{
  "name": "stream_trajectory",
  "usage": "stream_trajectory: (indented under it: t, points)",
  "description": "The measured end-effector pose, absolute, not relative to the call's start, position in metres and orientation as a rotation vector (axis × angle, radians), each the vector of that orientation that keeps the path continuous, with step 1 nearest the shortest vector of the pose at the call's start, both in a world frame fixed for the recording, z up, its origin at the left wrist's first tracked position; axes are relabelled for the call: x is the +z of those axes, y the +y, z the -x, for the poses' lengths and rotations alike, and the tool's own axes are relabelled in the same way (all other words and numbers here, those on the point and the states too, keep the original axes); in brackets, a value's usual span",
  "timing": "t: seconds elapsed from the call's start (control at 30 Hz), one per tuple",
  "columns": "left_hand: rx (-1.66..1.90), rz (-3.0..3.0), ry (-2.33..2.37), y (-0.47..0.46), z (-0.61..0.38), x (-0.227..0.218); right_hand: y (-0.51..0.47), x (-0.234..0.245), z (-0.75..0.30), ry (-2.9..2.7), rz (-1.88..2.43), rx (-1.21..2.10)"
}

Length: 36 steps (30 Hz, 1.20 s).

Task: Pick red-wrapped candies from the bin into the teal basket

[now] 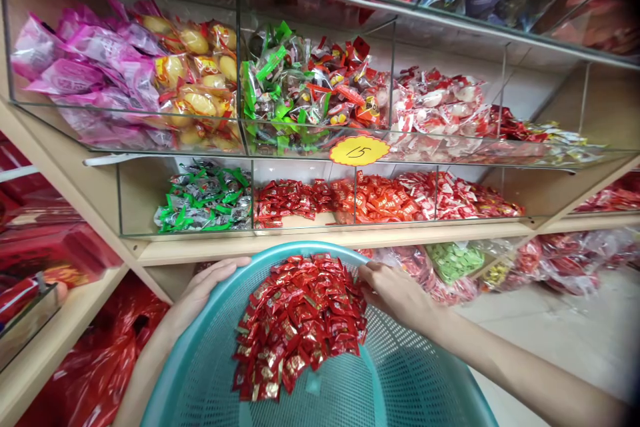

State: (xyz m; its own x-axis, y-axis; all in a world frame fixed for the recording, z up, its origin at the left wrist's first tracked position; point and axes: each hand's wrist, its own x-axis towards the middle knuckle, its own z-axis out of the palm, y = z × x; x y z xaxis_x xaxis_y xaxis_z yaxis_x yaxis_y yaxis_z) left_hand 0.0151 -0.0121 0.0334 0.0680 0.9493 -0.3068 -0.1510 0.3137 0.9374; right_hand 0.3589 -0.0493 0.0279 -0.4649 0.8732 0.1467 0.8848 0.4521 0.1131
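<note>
A teal perforated plastic basket (320,387) is in front of me, its far rim against the shelf edge. Inside it, heaped toward the far side, are many small candies in shiny red and gold wrappers (305,320). My left hand (213,280) holds the basket's far left rim from outside, its fingers lying along the edge. At the far right rim, my right hand (390,287) is closed with curled fingers, close beside the candies. Its fingertips are partly hidden.
A clear-fronted shelf bin (295,203) holds similar red candies beyond the basket. Other bins contain green-wrapped sweets (205,200) and orange packets (385,197). Above hangs a yellow price tag (359,149) marked 15. Bagged candies (455,261) lie below right; red packages (55,247) fill the left shelf.
</note>
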Motion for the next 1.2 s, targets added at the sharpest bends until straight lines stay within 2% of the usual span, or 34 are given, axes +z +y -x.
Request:
stream_trajectory:
  t: [0.27, 0.47, 0.57, 0.7, 0.83, 0.9, 1.0, 1.2]
  points:
    - [1.035, -0.872, 1.22, -0.016, -0.02, 0.041, -0.047, 0.045, -0.338, -2.639, 1.798, -0.092]
    - [1.022, -0.878, 1.213, -0.015, -0.018, 0.038, -0.041, 0.038, -0.335, -2.581, 1.868, 0.017]
    - [1.019, -0.902, 1.204, -0.014, -0.016, 0.037, -0.042, 0.041, -0.337, -2.566, 1.833, -0.03]
    - [0.995, -0.974, 1.172, -0.013, -0.011, 0.035, -0.037, 0.07, -0.328, -2.469, 1.724, -0.139]
    - [0.992, -0.987, 1.154, -0.012, -0.011, 0.033, 0.004, 0.101, -0.302, -2.348, 1.648, -0.114]
    - [1.001, -0.951, 1.171, -0.012, -0.013, 0.033, 0.037, 0.105, -0.288, -2.315, 1.795, -0.079]
    - [1.022, -0.922, 1.205, -0.012, -0.016, 0.035, 0.085, 0.096, -0.274, -2.287, 1.994, 0.063]
    - [1.028, -0.921, 1.219, -0.011, -0.018, 0.037, 0.127, 0.075, -0.271, -2.319, 2.081, 0.255]
